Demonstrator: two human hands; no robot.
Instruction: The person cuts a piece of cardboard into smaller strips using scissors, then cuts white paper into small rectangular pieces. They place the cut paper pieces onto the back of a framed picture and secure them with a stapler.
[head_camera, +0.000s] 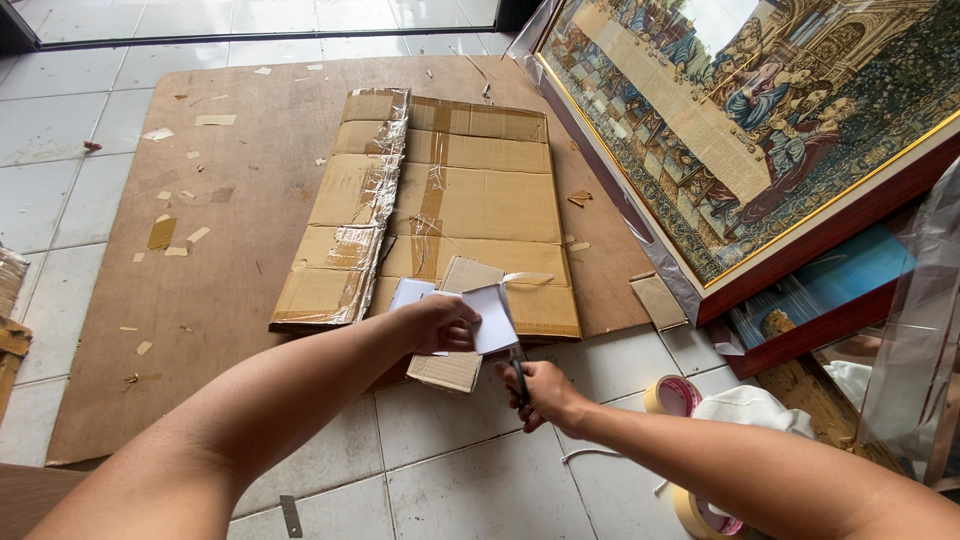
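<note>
My left hand (440, 325) grips a folded white sheet of paper (488, 315) over the near edge of a flattened cardboard box (470, 190). Just below it, my right hand (540, 392) is closed around dark-handled scissors (518, 375), whose blades point up into the paper's lower edge. A small loose cardboard piece (445, 370) lies on the tiles under both hands. The flattened box carries strips of clear tape and rests on a large brown board (230, 280).
A big framed tapestry picture (760, 130) leans at the right, with another frame (830, 300) below it. Two tape rolls (672, 396) (700, 515) and a white cloth (750, 408) lie by my right arm. Paper scraps dot the board; tiled floor surrounds it.
</note>
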